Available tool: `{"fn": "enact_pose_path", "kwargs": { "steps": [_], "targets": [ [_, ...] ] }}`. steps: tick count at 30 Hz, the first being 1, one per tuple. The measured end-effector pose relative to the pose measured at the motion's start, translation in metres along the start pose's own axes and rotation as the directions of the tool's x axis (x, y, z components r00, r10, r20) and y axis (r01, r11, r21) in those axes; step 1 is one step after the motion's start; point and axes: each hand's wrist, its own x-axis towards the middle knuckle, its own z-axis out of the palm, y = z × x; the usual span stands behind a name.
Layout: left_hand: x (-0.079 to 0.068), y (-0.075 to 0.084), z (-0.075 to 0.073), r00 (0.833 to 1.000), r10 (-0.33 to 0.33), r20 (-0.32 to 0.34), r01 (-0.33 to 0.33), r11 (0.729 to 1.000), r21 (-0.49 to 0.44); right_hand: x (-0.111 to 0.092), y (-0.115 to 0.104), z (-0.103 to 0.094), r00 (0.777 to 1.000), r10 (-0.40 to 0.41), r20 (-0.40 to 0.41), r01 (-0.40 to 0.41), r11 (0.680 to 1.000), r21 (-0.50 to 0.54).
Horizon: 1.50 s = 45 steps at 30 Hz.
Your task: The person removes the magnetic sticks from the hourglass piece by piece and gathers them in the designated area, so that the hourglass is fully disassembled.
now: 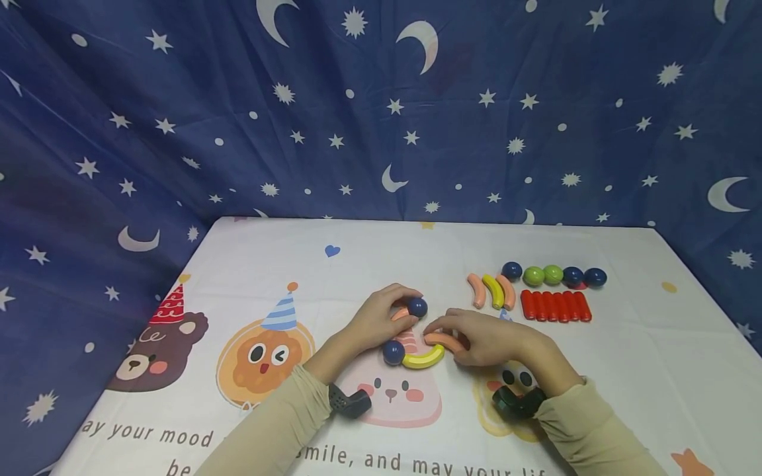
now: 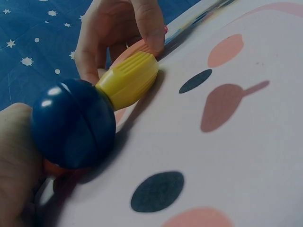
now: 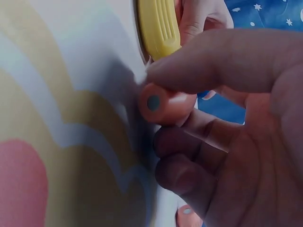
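My left hand (image 1: 378,318) curls its thumb and fingers round an orange curved rod (image 1: 401,313), with a dark blue ball (image 1: 418,307) at the rod's far end. My right hand (image 1: 493,337) pinches another orange curved rod (image 1: 445,342); a grey round spot shows on its end (image 3: 153,102) in the right wrist view. Between the hands on the table lies a yellow curved rod (image 1: 424,358), its left end against a second blue ball (image 1: 393,352). Beside that ball (image 2: 73,124), part of the left hand shows in the left wrist view, its fingertips hidden.
At the back right stand a row of blue and green balls (image 1: 553,274), several red straight rods (image 1: 556,306) side by side, and two orange rods (image 1: 476,291) with a yellow one (image 1: 493,291) between them. A printed white cloth (image 1: 643,370) covers the table, before a blue starry curtain (image 1: 321,165).
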Motion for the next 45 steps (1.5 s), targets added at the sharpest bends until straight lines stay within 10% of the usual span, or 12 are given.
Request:
{"fn": "enact_pose_path", "kwargs": {
  "steps": [7,13,21,27,45],
  "targets": [
    [0.0,-0.001,0.001,1.0,0.004,-0.009,-0.004,1.0,-0.008,0.0,0.001,-0.005,0.995,0.094,-0.021,-0.094,0.996,0.008],
    [-0.001,-0.003,0.001,1.0,0.009,-0.016,-0.009,1.0,-0.005,0.0,0.009,-0.012,0.972,0.141,-0.19,-0.132,0.989,0.06],
    [-0.001,-0.003,0.003,1.0,0.004,-0.014,-0.004,1.0,0.0,0.005,0.032,-0.012,0.816,0.189,-0.546,-0.19,0.98,0.056],
    [-0.001,-0.002,0.002,1.0,0.013,-0.013,-0.013,1.0,0.001,0.006,0.042,-0.008,0.739,0.232,-0.633,-0.272,0.962,0.036],
    [0.0,-0.004,0.003,0.999,0.032,-0.023,-0.032,0.999,0.0,0.01,0.048,-0.004,0.721,0.289,-0.63,-0.392,0.92,-0.027]
  ]
}}
